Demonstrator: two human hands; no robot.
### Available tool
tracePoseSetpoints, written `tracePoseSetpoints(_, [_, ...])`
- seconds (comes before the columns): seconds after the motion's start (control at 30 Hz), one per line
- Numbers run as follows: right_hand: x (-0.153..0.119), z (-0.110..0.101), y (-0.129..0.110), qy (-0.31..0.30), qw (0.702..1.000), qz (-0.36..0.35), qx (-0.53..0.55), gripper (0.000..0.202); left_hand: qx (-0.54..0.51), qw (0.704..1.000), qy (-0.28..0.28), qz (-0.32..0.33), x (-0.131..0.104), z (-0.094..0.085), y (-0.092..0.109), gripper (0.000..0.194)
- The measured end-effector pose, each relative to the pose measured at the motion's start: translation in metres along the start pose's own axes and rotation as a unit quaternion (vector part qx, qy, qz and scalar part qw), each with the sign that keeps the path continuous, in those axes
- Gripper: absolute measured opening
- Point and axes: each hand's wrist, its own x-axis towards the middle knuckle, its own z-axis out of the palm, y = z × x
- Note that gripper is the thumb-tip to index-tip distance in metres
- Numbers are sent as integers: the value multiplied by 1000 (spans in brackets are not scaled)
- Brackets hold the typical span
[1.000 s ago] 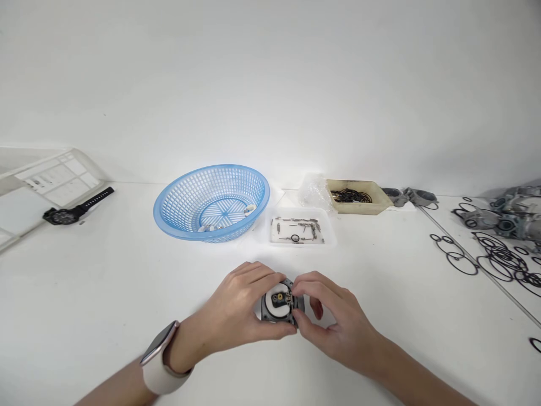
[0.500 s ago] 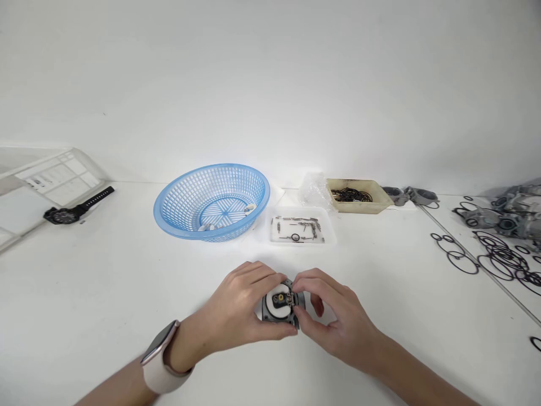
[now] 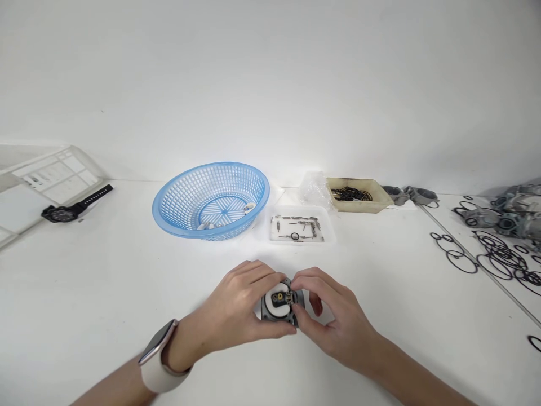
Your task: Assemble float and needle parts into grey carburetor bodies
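Over a white worktop (image 3: 105,304) backed by a pale wall (image 3: 270,84), holding a grey metal housing (image 3: 278,304) near the front, left hand (image 3: 247,304) gripping its sides. Touching small fittings (image 3: 289,296) at its right side with the bent right hand (image 3: 338,316); cannot tell whether gripping them. Beyond, from left to right: blue basket (image 3: 157,213), shallow tray (image 3: 287,228), yellowish box (image 3: 367,207). Far right, beside grey castings (image 3: 507,223): loose black rings (image 3: 507,258).

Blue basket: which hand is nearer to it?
Left. The left hand is on the near side of the blue basket, holding the metal part; the right hand is farther off, at the part's right side.
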Motion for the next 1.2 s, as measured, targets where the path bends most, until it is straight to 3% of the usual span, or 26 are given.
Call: tracePoseSetpoints(1.2, [-5,1,1,-30,999,14,42,40,-4,1000,-12,-2,1,0,0,46])
